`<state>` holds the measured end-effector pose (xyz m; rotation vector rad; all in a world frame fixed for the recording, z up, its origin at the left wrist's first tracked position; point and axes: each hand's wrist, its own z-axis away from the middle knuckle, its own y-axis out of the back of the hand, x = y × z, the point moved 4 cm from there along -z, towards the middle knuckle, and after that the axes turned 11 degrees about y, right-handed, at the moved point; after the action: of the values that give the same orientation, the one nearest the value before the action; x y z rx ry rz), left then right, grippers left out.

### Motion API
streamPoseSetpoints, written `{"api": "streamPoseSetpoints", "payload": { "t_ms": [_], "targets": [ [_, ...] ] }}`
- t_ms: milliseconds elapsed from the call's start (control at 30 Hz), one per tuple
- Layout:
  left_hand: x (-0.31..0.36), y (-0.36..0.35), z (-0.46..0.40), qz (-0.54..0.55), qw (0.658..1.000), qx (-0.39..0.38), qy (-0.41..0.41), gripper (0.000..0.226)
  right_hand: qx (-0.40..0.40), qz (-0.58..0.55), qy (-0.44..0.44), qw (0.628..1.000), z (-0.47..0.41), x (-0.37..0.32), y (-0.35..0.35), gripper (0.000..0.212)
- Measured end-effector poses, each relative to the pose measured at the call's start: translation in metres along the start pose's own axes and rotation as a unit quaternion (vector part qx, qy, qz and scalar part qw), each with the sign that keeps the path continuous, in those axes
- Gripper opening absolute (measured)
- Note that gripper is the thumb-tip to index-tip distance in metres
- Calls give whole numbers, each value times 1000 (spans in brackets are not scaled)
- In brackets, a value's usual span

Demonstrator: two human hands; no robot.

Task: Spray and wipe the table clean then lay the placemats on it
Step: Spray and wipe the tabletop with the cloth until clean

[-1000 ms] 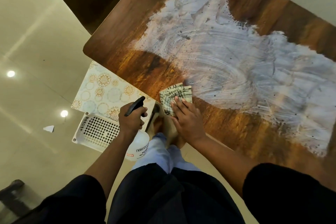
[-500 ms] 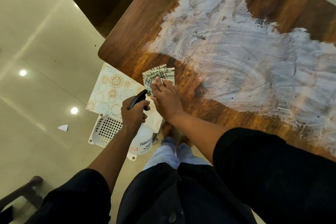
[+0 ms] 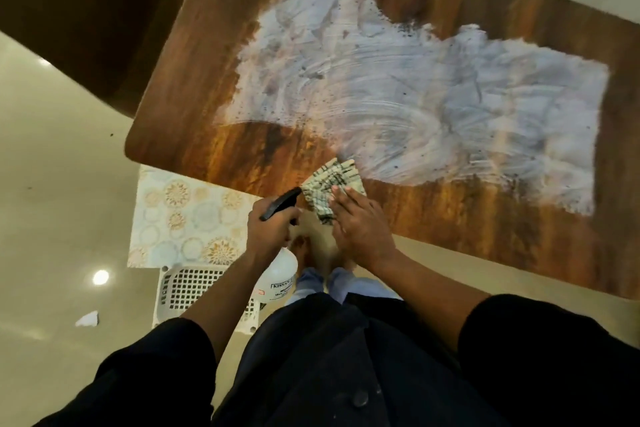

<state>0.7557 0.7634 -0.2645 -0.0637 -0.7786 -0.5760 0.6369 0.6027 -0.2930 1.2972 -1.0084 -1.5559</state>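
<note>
The right hand [image 3: 360,229] presses flat, fingers straight, on the checked cloth [image 3: 330,187] near the table [image 3: 214,80]'s near edge. The left hand [image 3: 272,227] grips the spray bottle [image 3: 278,276], its black nozzle pointing toward the cloth, body partly hidden behind the forearm. Placemats [image 3: 180,215] lie on the floor, overlapped by the table's near left corner.

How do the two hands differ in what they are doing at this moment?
The left hand grips the spray bottle off the table's near edge; the right hand presses the checked cloth on the tabletop. Left fingers curl; right fingers lie fairly straight. Both belong to the same dark-sleeved person.
</note>
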Motion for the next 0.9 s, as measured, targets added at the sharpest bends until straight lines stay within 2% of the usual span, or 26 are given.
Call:
{"api": "streamPoseSetpoints", "payload": {
  "t_ms": [200,367,433,567,667,800,900],
  "targets": [
    [7,-47,-2,-54,995,-80,9,18,70,-21,-182,981,80,72,9,51],
    [9,-52,-5,-71,993,-97,-7,20,118,-59,-277,952,68,62,10,49],
    [10,-47,-9,-81,992,-93,-15,24,115,-76,-274,952,49,42,9,50],
    [11,-40,-9,-92,993,-77,-21,19,61,-77,-175,980,0,1,0,43],
    [14,-42,-6,-104,992,-64,-20,14,36,-82,-144,985,-19,-10,4,39],
    [17,-63,-3,-123,989,-74,-34,17,72,-123,-127,982,-3,9,12,34],
    [16,-87,0,-135,987,-86,-29,22,98,-130,-156,974,27,37,12,39]
  ]
}}
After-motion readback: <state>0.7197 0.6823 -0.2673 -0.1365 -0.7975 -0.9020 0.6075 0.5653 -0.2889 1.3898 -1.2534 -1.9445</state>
